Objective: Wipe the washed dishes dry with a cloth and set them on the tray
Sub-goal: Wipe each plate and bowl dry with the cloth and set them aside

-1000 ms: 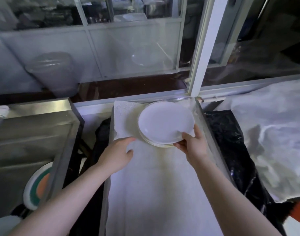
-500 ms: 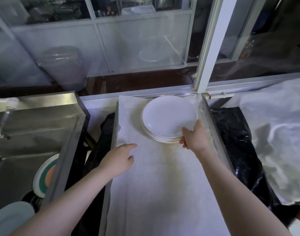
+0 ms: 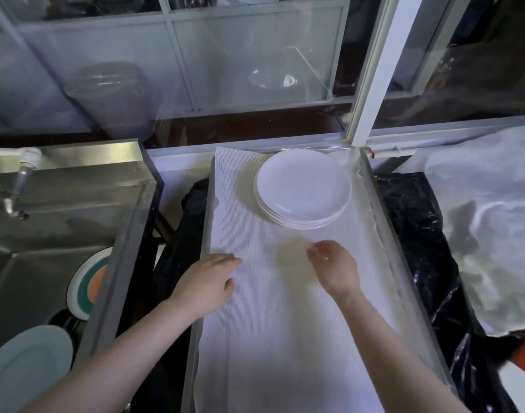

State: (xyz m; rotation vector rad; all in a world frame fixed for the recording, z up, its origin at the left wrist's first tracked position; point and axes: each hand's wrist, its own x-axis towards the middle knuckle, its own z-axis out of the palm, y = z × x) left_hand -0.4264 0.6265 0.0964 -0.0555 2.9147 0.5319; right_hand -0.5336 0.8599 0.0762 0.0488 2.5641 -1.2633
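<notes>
Plates sit in the metal sink (image 3: 61, 204) on the left: a pale blue plate (image 3: 22, 368) low down, and a plate with green and orange rings (image 3: 88, 284) leaning by the sink wall. Next comes the long tray (image 3: 383, 234), lined with a white cloth (image 3: 285, 353). The left hand (image 3: 209, 283) lies flat on the cloth, fingers straight. The right hand (image 3: 335, 268) hangs over the cloth with fingers loosely bent (holding nothing). A stack of white plates (image 3: 303, 189) rests at the far end of the tray. Black plastic (image 3: 419, 234) and a white sheet (image 3: 493, 219) lie to the right.
</notes>
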